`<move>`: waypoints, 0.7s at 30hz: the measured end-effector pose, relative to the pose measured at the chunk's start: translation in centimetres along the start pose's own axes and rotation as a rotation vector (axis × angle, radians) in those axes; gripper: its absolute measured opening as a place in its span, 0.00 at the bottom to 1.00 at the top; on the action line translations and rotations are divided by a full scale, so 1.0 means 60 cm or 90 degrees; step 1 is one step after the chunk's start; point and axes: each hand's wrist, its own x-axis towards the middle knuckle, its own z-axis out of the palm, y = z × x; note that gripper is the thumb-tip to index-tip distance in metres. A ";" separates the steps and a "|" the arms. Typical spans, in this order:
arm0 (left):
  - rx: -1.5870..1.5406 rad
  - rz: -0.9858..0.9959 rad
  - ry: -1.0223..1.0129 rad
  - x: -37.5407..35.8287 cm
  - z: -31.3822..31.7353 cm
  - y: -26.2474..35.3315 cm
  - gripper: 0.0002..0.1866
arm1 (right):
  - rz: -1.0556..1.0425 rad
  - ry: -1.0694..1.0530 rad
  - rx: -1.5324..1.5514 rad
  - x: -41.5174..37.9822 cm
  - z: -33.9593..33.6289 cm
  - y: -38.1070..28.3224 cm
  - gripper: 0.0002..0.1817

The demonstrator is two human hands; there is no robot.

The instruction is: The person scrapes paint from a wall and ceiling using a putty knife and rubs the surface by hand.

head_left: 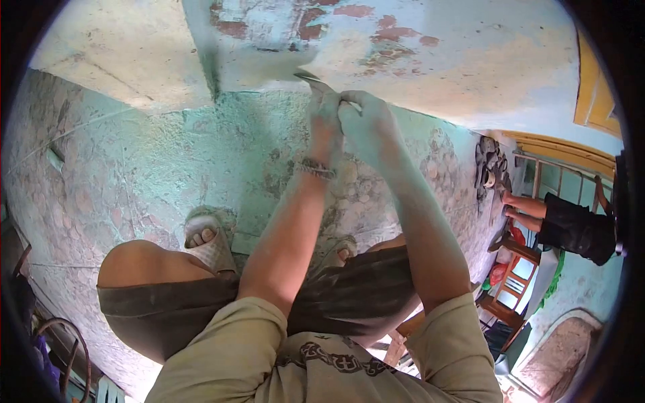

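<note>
Both my hands are together in front of the lower wall. My left hand [324, 109], with a bracelet [316, 168] at its wrist, is closed around a thin flat scraper-like blade [314, 80], whose far end points at the wall. My right hand [368, 121] is closed beside it, its fingertips meeting my left hand; whether they also grip the blade is hidden. Pale dust coats both hands and forearms. The wall [457, 74] has patchy paint, with reddish spots showing through near the blade.
Greenish dust covers parts of the rough stone floor [161, 154] below the wall. A wall corner [201, 54] juts out at the left. At the right are a pile of shoes [490, 161], a standing person [571, 225] and a wooden chair [514, 285]. My sandalled foot [205, 238] rests on the floor.
</note>
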 end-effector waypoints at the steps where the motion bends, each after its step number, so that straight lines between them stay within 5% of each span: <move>1: -0.005 -0.021 0.010 0.001 0.013 0.025 0.06 | -0.009 0.014 0.004 -0.014 -0.023 -0.024 0.18; 2: -0.007 -0.045 0.027 0.002 0.021 0.042 0.06 | -0.017 0.020 0.010 -0.019 -0.030 -0.037 0.18; 3: -0.008 0.107 0.040 -0.002 0.036 0.042 0.05 | -0.024 0.015 0.023 -0.015 -0.023 -0.033 0.18; 6: 0.322 0.233 -0.051 0.012 -0.021 -0.023 0.05 | -0.042 0.007 0.030 0.005 -0.006 -0.002 0.18; 8: 0.171 0.221 -0.038 0.005 -0.023 -0.038 0.05 | -0.063 -0.019 0.005 0.018 0.035 0.025 0.17; 10: 0.455 0.436 -0.017 0.021 -0.030 -0.013 0.06 | -0.063 0.011 -0.003 0.001 0.003 -0.024 0.18; 11: 0.274 0.253 -0.019 0.012 -0.012 0.007 0.09 | -0.050 0.002 0.042 -0.009 -0.018 -0.037 0.18; 14: 0.446 0.378 -0.006 0.019 -0.044 -0.026 0.10 | -0.039 -0.024 0.059 0.015 0.021 -0.002 0.19; 16: -0.069 0.124 0.015 0.006 -0.031 -0.002 0.10 | 0.026 -0.074 0.079 0.025 0.065 0.005 0.20; 17: -0.027 0.158 0.021 0.010 -0.029 0.009 0.10 | 0.001 -0.063 0.040 0.022 0.062 0.001 0.21; 19: 0.521 0.511 0.028 0.023 -0.049 0.021 0.08 | -0.068 -0.051 0.137 0.001 0.003 -0.040 0.20; 21: 0.547 0.478 0.043 0.019 -0.053 0.013 0.07 | -0.068 -0.033 0.154 -0.010 -0.009 -0.052 0.19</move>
